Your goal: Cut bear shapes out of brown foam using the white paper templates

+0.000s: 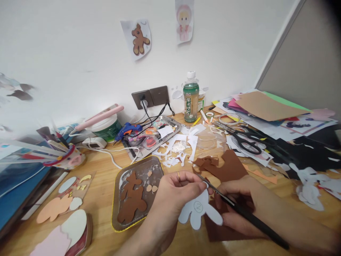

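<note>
My left hand (176, 192) pinches a white paper cut-out (198, 213) marked with a circled 2, held over a sheet of brown felt (221, 231) near the desk's front edge. My right hand (239, 206) is closed round a thin black-handled tool (239, 208) whose tip meets the top of the white cut-out beside my left fingertips. A ring shows on my left hand. Just left of my hands lies a metal tray (117, 220) with a brown bear-shaped felt piece (131, 201) and small tan bits.
Brown felt scraps (226, 167) and white paper offcuts (178, 149) lie behind my hands. Black scissors (246, 140), a green bottle (191, 97), a blue glue gun (125, 129), a second tray (174, 129), coloured paper stacks (266, 106) and foam shapes (61, 209) crowd the wooden desk.
</note>
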A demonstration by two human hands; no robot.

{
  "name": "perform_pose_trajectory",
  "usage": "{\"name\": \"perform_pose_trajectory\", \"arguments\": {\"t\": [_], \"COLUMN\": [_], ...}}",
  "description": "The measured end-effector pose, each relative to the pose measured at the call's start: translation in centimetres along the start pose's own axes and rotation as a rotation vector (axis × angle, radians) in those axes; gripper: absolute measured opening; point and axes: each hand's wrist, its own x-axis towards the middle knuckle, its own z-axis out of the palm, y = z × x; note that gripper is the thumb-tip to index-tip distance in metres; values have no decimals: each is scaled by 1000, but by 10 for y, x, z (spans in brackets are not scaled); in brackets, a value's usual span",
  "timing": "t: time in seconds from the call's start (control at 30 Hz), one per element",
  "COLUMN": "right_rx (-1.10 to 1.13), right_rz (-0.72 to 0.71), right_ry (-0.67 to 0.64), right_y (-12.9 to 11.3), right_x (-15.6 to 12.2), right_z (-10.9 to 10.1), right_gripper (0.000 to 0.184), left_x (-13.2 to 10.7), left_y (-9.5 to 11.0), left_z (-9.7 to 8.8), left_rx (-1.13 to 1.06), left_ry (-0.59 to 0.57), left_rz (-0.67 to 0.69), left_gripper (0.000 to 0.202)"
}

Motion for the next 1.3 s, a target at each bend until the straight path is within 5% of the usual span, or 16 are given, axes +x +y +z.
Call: {"name": "perform_pose_trajectory", "arguments": {"t": [0.73, 1.3], "right_rx": [90, -71], "right_rz": [23, 52], "right_ry": [-113, -68], "right_y": [-19, -13], "right_x": [-1, -2], "right_z": [-8, -7], "right_gripper": [17, 20], "left_x": [-1, 0], "left_y": [-2, 5], "left_z": [0, -1], "left_rx": [-25, 51], "left_ry": [-47, -15], "left_rz": [8, -7], "left_gripper": [9, 11]}}
